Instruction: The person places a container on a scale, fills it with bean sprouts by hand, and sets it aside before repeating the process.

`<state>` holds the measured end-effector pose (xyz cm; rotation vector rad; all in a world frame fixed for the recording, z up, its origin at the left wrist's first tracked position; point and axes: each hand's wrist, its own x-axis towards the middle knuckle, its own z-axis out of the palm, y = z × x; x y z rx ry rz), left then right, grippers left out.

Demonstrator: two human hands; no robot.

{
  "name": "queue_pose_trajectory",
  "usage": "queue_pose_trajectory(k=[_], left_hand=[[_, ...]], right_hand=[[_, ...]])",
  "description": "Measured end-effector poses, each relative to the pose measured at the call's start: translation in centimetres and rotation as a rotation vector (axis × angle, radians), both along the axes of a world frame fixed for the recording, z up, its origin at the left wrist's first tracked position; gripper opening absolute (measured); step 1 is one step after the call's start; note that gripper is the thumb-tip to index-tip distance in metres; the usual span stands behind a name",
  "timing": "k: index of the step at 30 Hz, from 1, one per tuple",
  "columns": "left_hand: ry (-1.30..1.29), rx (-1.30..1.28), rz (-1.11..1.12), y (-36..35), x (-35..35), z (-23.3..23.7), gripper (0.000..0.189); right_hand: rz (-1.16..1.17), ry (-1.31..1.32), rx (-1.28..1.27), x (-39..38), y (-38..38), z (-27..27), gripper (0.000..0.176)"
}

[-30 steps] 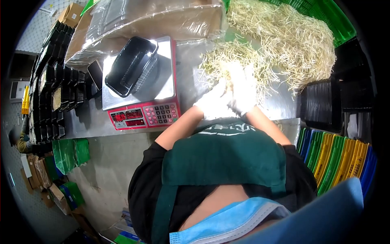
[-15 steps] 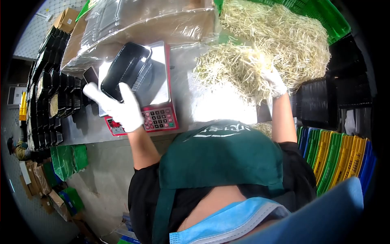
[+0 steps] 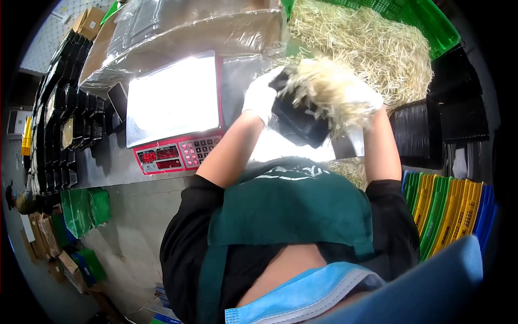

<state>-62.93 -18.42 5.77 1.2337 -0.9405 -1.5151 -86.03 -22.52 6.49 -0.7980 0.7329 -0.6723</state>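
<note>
My gloved left hand (image 3: 260, 98) grips the side of a black plastic tray (image 3: 302, 125), held tilted over the table in front of my apron. My right hand (image 3: 368, 99), also in a white glove, is closed round a clump of bean sprouts (image 3: 329, 86). The clump is blurred and hangs over the tray's opening, hiding part of it. A large heap of bean sprouts (image 3: 372, 46) lies just beyond my right hand. To the left stands a red-framed digital scale (image 3: 175, 102), its bright platform bare and its red digits lit.
Stacked black trays (image 3: 81, 119), some filled, line the table's left end beside a phone (image 3: 117, 101). A plastic-covered box (image 3: 199, 32) stands at the back. More black trays (image 3: 415, 132) and coloured crates (image 3: 448, 210) are on the right. A green basket (image 3: 431, 24) sits behind the heap.
My left hand has lifted the black tray off the scale and brought it right, to the sprouts. My right hand has raised its clump over the tray.
</note>
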Motion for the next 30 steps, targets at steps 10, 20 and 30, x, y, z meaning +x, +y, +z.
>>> queue_pose_trajectory(k=[10, 20, 30], left_hand=[[0.461, 0.192, 0.308, 2.3, 0.4, -6.3, 0.062], [0.189, -0.201, 0.61, 5.2, 11.2, 1.4, 0.09], [-0.65, -0.661, 1.27, 5.1, 19.2, 2.6, 0.048]], right_hand=[[0.078, 1.068, -1.023, 5.3, 7.3, 0.2, 0.058], [-0.502, 0.885, -0.991, -1.2, 8.8, -1.3, 0.08], [-0.477, 1.175, -1.16, -0.1, 0.9, -7.3, 0.078]])
